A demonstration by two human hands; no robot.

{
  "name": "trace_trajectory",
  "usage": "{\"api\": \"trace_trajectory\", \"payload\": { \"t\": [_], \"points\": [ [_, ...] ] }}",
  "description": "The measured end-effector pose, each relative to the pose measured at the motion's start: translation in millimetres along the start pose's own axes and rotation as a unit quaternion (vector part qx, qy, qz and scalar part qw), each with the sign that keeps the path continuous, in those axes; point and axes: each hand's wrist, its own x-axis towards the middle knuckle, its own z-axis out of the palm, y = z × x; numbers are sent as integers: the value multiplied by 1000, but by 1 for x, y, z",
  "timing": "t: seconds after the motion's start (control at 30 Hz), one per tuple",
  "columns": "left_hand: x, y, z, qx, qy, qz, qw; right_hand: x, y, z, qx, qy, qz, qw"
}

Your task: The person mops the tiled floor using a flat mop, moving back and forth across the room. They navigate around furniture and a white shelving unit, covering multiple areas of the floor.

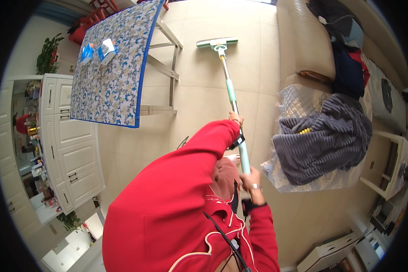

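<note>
A mop with a pale green and silver pole runs out ahead of me, slanting slightly left. Its wide flat head rests on the beige tiled floor, between the table and the sofa. My left hand is closed round the pole about midway along. Lower down, near the end of the pole, my right hand is wrapped round the thick green grip. Both arms wear red sleeves, with dark bands at the wrists.
On the left stands a table with a blue-edged floral cloth, its wooden legs reaching toward the mop. A beige sofa and a quilted seat with a grey ribbed blanket line the right. White cabinets stand at far left.
</note>
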Motion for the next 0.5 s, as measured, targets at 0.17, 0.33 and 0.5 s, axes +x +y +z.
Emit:
{"api": "trace_trajectory", "payload": {
  "t": [0.17, 0.33, 0.5],
  "points": [
    [80, 18, -89, 29, 23, -20, 999, 70, -81, 84, -223, -14, -60, 973],
    [119, -25, -75, 367, -79, 89, 922, 19, -73, 83, -271, -72, -7, 960],
    [42, -70, 15, 594, -166, 317, 720, -50, -29, 5, -332, -81, 20, 940]
  ]
}}
